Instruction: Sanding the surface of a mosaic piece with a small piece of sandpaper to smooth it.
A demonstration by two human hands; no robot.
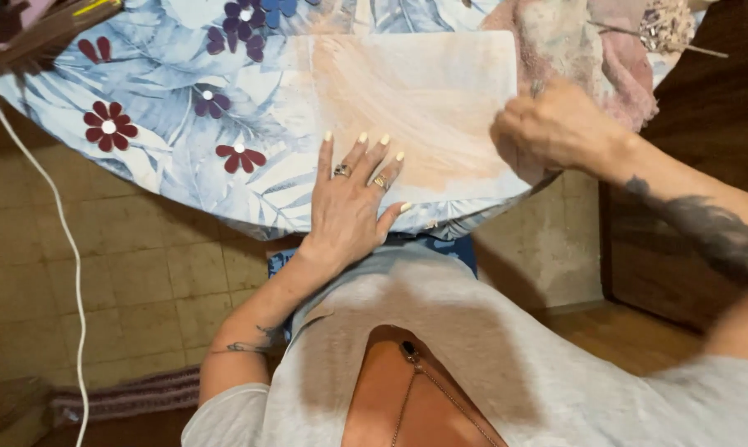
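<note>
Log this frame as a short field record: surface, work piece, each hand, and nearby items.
surface: table with a blue floral cloth
work piece: pale rectangular board smeared with peach paint, lying flat on the cloth
left hand: left hand pressed flat, fingers spread, on the board's near edge; rings on two fingers
right hand: right hand closed at the board's right edge; blurred, so what its grip holds cannot be told
nearby: paint-stained pink rag just beyond the right hand; white cord hanging at left
floor: beige tiles

You are sitting in a home: a flowered tablecloth (167, 124) is covering the round table, tiled floor (134, 281) is showing below.
</note>
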